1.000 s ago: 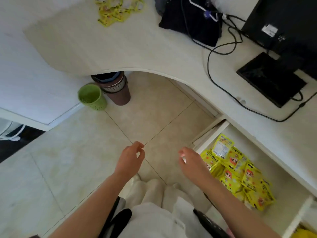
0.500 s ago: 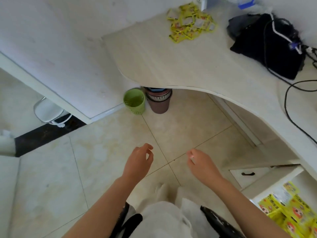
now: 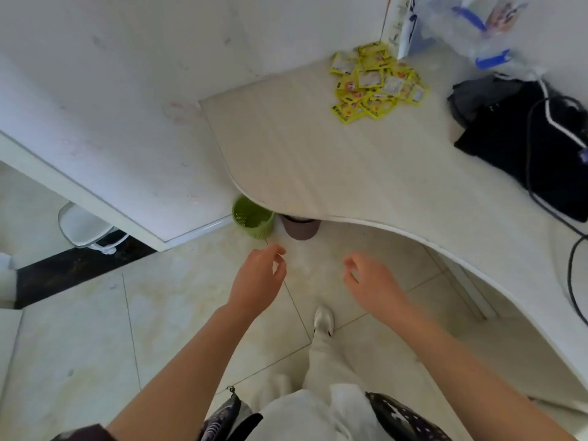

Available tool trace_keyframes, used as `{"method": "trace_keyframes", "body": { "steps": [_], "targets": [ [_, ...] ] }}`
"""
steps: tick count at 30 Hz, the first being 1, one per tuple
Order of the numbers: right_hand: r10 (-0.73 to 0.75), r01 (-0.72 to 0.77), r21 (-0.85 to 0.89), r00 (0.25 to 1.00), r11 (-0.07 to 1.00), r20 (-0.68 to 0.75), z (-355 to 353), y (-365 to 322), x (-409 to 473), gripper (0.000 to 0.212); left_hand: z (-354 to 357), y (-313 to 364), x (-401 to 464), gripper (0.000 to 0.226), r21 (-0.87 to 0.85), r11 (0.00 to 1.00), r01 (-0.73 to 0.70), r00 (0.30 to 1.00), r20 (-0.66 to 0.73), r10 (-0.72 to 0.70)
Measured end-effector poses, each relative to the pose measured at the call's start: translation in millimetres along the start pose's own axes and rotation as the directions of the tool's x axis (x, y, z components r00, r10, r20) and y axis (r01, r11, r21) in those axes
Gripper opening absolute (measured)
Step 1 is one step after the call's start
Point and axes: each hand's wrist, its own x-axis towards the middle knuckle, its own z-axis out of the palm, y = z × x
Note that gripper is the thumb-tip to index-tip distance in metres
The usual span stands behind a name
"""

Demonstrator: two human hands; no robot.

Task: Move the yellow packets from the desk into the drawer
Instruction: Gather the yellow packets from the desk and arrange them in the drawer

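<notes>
Both hands are empty and held out over the floor tiles in the lower middle of the frame. The left hand [image 3: 259, 276] has its fingers loosely curled, thumb near the fingertips, holding nothing. The right hand [image 3: 370, 281] is likewise half open and bare. The step in hand looks like the reach back to the desk for more packets.

To do it well, the hands need to travel up and right across the bare desk [image 3: 286, 148] to the heap of yellow packets [image 3: 377, 82] in the upper right of the frame, near the wall at the desk's far corner. The packets overlap loosely and look thin and slippery, so sweeping them together with both hands and pinching a stack from the sides should carry more than picking singly. Stray ones at the near edge of the heap could slide away if pushed.

Containers, left to right: a green perforated bin [image 3: 253, 219] stands on the floor at the centre of the frame, partly under the desk edge, and nothing is visible inside it, though its lower part is dim. Just beside it, a brown bin [image 3: 299, 227] is mostly hidden under the desk, contents unseen. At the top right a clear plastic bag [image 3: 471, 23] rests against the wall. The drawer is out of view.
</notes>
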Motion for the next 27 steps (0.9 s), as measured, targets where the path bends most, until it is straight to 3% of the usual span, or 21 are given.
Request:
{"method": "trace_keyframes", "body": {
  "steps": [16,27],
  "targets": [
    [-0.098,0.094,-0.099,0.995,0.991,-0.034,-139.8,-12.0,203.1,0.026,-32.7,64.3,218.3,0.022,-0.055,0.998,-0.005,0.997,-0.077,0.001],
    [0.036,-0.044,-0.059,0.991,0.997,-0.131,-171.3,-22.0,292.6,0.026,-39.4,72.7,349.3,0.02,-0.005,0.992,-0.123,0.99,0.072,0.123]
  ]
}}
